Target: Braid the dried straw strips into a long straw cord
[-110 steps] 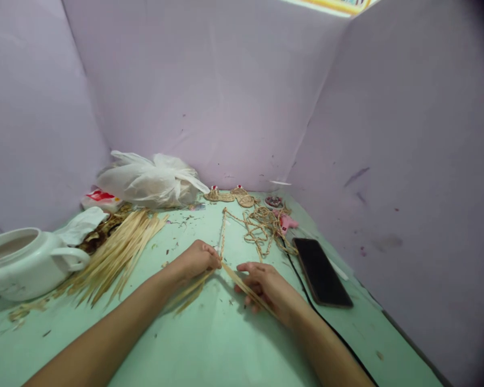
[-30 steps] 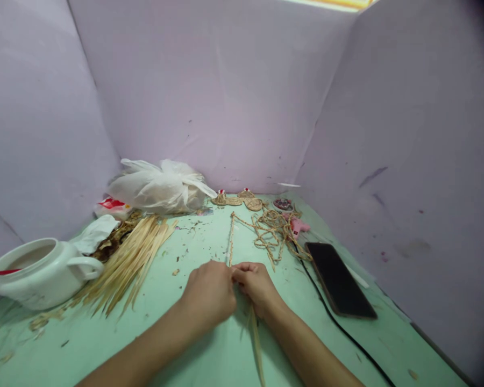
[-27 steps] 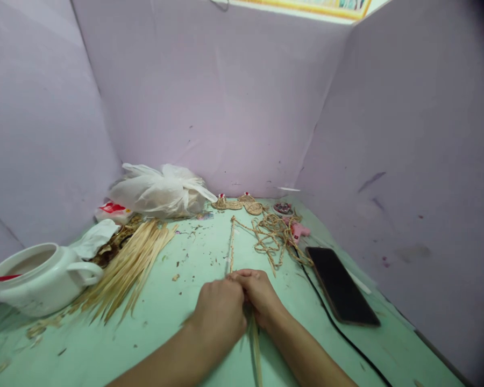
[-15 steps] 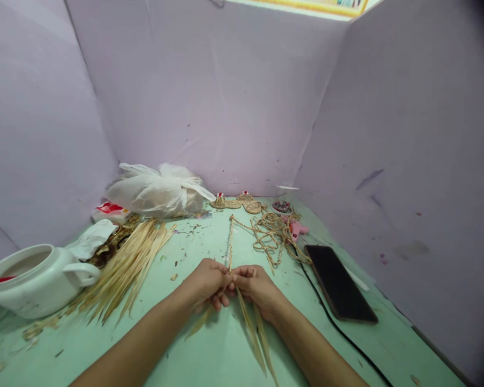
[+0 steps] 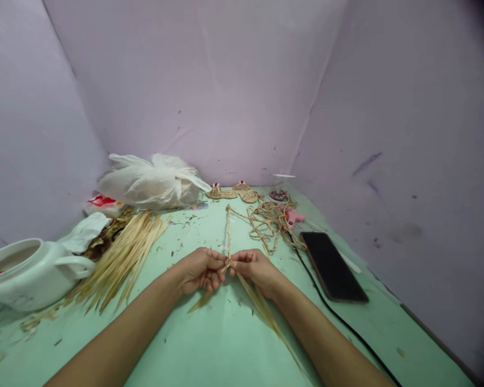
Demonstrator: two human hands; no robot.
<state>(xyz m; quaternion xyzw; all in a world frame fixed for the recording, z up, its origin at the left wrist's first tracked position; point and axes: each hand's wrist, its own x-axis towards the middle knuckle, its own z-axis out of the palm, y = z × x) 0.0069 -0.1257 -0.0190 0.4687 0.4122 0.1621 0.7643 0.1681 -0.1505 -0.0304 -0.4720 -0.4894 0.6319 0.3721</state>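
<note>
Pale lilac walls (image 5: 242, 80) close in on three sides around a green table (image 5: 193, 349), where a person sits two-handed over straw work; a white plastic bag (image 5: 151, 180) slumps against the back left corner, and a white pot (image 5: 28, 279) stands upright at the left edge, its handle beside a loose bundle of straw (image 5: 123, 258); a dark phone (image 5: 334, 267) lies flat on the right, near a tangled heap of cord (image 5: 264, 217); at centre, the left hand (image 5: 204, 269) and right hand (image 5: 254, 269) meet fingertip to fingertip, each pinched shut on the near end of a braid (image 5: 228, 231), which runs straight up the table, bends, and leads right into the heap; loose strands (image 5: 262, 309) trail from beneath both hands; behind, two woven slippers (image 5: 221, 194) with red-and-white trim rest by the wall, a pink glue gun (image 5: 294, 216) sits beside the heap, and a small dish (image 5: 278, 195) lies just beyond.
</note>
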